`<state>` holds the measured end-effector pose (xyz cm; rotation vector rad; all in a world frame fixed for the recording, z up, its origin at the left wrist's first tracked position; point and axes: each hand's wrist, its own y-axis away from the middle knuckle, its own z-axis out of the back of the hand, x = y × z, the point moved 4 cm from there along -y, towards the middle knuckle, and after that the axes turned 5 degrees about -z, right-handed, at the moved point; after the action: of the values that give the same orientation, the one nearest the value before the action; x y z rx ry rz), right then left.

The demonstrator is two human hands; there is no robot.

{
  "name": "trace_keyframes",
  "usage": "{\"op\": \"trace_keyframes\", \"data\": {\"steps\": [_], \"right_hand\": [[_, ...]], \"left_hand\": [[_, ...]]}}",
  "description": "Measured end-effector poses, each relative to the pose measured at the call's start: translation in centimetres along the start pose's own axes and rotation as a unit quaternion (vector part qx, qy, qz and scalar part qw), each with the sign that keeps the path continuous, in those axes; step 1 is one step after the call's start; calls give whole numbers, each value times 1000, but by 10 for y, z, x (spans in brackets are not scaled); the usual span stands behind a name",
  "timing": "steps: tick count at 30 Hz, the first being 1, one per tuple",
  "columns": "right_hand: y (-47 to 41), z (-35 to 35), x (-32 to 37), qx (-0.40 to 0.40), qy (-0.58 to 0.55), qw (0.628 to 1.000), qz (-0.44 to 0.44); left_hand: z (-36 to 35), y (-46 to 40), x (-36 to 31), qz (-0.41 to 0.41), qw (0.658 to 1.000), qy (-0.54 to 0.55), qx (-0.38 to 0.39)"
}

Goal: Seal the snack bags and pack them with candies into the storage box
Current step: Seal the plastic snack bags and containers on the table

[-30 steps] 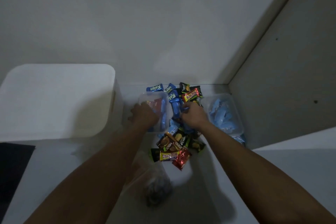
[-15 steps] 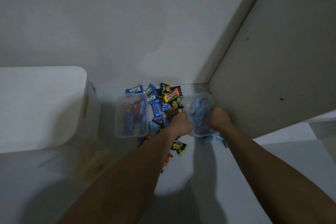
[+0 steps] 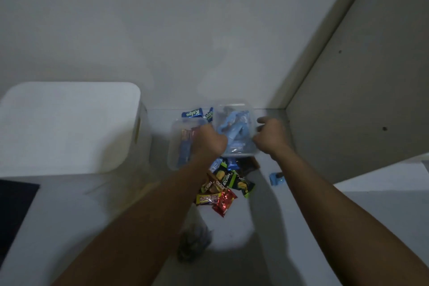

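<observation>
My worry is the clear tub (image 3: 234,132) of blue candies: I have it lifted between both hands above the loose pile of snacks (image 3: 222,183), with no lid that I can see, so a tilt or a slip on the smooth plastic would spill the candies back onto the surface (image 3: 243,227). The light is dim and the frame blurred, so I could misjudge the carry to the white box (image 3: 69,127), which stands well apart on the left. A second tub (image 3: 183,144) sits just beside my left wrist and could be knocked.

My left hand (image 3: 209,140) is curled on the tub's left side, gripping it. My right hand (image 3: 269,136) is half curled at its right side, fingers bent; I judge it is holding the wall, though contact is hard to see. One blue candy (image 3: 276,179) lies alone on the right
</observation>
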<state>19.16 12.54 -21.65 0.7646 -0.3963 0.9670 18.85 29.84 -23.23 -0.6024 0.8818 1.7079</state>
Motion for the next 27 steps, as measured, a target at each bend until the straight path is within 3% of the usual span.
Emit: {"op": "trace_keyframes", "data": {"steps": [8, 27], "right_hand": [[29, -67, 60, 84, -3, 995, 57], [32, -100, 54, 119, -15, 992, 27]], "left_hand": [[75, -2, 47, 95, 988, -88, -87], [78, -6, 71, 144, 989, -31, -21]]}}
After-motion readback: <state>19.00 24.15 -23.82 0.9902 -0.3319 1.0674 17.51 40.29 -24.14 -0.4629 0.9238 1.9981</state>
